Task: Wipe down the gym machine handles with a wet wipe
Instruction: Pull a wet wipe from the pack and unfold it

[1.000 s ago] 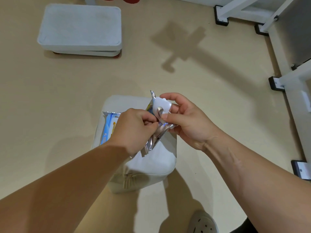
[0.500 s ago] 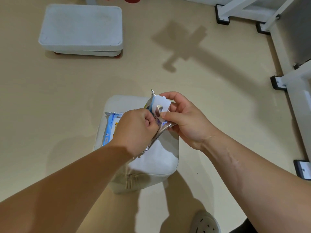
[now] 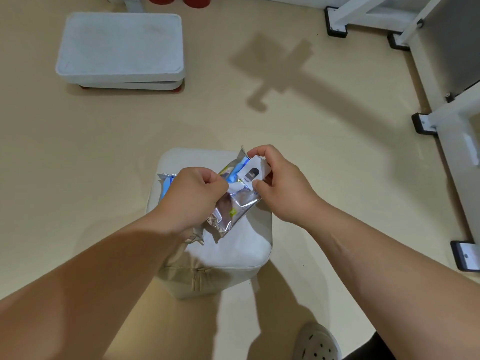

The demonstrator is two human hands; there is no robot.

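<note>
A silver and blue wet wipe pack (image 3: 231, 211) is held above a cream padded stool (image 3: 233, 250). My right hand (image 3: 280, 188) grips the pack's far end and pinches its white sticker flap (image 3: 253, 174), which is peeled back. My left hand (image 3: 194, 196) is curled at the pack's opening and pinches a bit of white wipe (image 3: 235, 187) there. A second blue pack (image 3: 166, 184) lies on the stool, partly hidden behind my left hand. No machine handles are in view.
A white step platform (image 3: 122, 48) lies on the beige floor at the far left. White gym machine frame bars with black feet (image 3: 426, 123) run along the right side. Two red objects (image 3: 194, 1) sit at the top edge. My shoe (image 3: 317, 344) shows at the bottom.
The sticker flap has been peeled further back by my right hand, and my hands have drawn slightly apart. A bit of white wipe now shows at the opening.
</note>
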